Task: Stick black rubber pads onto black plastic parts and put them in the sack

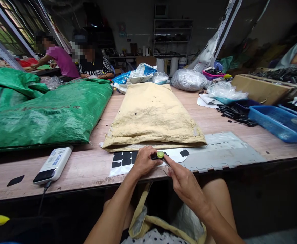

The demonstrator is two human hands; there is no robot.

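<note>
Piece in hand: a small black plastic piece with a round yellow-green face (160, 154) was up between the hands, above the table's near edge, and had not been set down.
Left grip: the left hand (145, 159) pinched the piece's dark end.
Right grip: the right hand (184, 176) was closed on a slim greyish stem (167, 163); whether this was part of the piece or a separate tool could not be told.
Square sheet: a white sheet (113, 173) lay under the hands, with black rounded squares (126, 158) grouped at its left and a lone black square (184, 153) at its right. It looked partly used, though the hands hid its middle.
Black pile: many slender black plastic parts (236, 117) lay beside an open blue plastic basket (272, 118); which were finished could not be told.
Tan bag: a large tan woven bag (150, 112) lay flat just beyond the sheet.
Progress: this one piece seemed mid-handling; the squares in view were unused, and no overall count could be judged.
</note>
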